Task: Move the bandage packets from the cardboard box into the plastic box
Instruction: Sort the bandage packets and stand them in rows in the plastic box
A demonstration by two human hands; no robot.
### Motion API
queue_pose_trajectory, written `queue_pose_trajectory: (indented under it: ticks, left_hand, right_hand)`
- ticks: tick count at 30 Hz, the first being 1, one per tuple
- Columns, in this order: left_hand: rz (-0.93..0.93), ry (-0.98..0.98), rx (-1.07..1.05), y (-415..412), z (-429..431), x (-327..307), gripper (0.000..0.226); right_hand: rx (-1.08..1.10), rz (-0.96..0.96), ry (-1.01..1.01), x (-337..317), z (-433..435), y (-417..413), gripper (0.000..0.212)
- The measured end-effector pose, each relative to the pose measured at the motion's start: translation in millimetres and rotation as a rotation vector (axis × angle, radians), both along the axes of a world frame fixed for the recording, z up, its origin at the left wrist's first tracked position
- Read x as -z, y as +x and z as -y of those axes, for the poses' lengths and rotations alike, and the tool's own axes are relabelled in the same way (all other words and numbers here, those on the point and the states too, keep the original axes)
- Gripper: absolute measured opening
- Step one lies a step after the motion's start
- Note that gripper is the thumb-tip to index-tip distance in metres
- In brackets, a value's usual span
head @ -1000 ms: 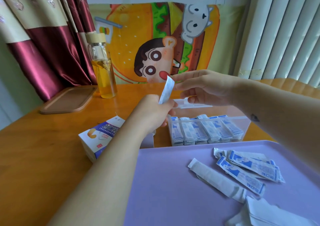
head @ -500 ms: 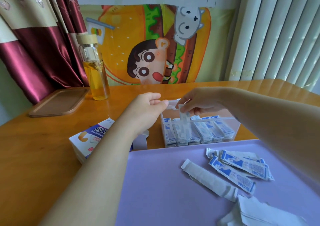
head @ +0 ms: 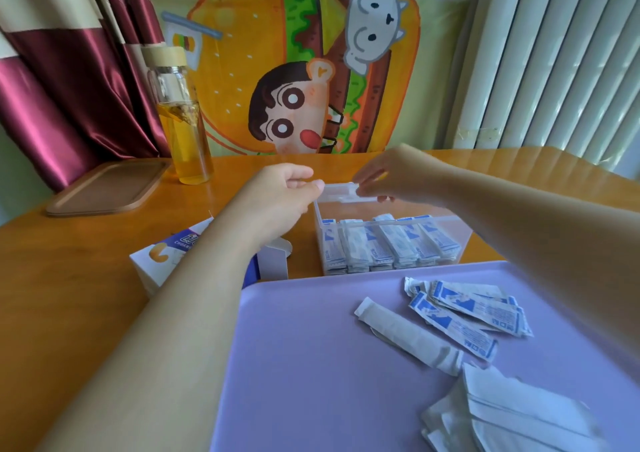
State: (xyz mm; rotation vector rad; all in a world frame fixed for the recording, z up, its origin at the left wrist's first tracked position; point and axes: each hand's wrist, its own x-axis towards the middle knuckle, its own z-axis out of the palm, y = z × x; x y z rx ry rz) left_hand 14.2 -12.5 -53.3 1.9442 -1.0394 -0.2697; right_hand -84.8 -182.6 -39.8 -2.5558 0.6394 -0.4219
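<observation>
A clear plastic box (head: 464, 240) stands on the wooden table behind a purple tray, with several blue-and-white bandage packets (head: 388, 243) upright in a row inside it. Its clear lid (head: 337, 192) stands raised at the box's far edge. My left hand (head: 277, 202) pinches the lid's left end with curled fingers. My right hand (head: 394, 178) grips its right end from above. The white and blue cardboard box (head: 162, 261) lies left of the plastic box, partly hidden under my left forearm, its end flap (head: 277, 259) open.
The purple tray (head: 304, 365) fills the near table and carries loose bandage packets (head: 471, 313), a white wrapper (head: 408, 339) and crumpled papers (head: 512, 413). A glass bottle (head: 180, 119) of yellow liquid and a brown wooden tray (head: 107, 188) stand at the back left.
My right hand lowered the packet it held into the plastic box, let it go, and moved to the lid. My left hand came down to the lid's left end.
</observation>
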Motion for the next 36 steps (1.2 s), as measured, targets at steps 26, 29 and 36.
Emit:
queue_pose_trajectory:
  ticks: [26, 29, 36]
  left_hand:
    - [-0.040, -0.036, -0.007, -61.3, -54.5, 35.1, 0.012]
    - [-0.015, -0.021, -0.003, -59.8, -56.8, 36.2, 0.012]
    - [-0.283, -0.092, -0.067, -65.4, -53.2, 37.6, 0.034]
  right_hand:
    - [-0.218, -0.842, -0.186, 33.2, -77.6, -65.6, 0.037]
    - [-0.232, -0.745, -0.183, 32.2, -79.4, -70.1, 0.035]
    - [-0.025, 0.080, 0.202, 34.5, -92.5, -62.1, 0.022]
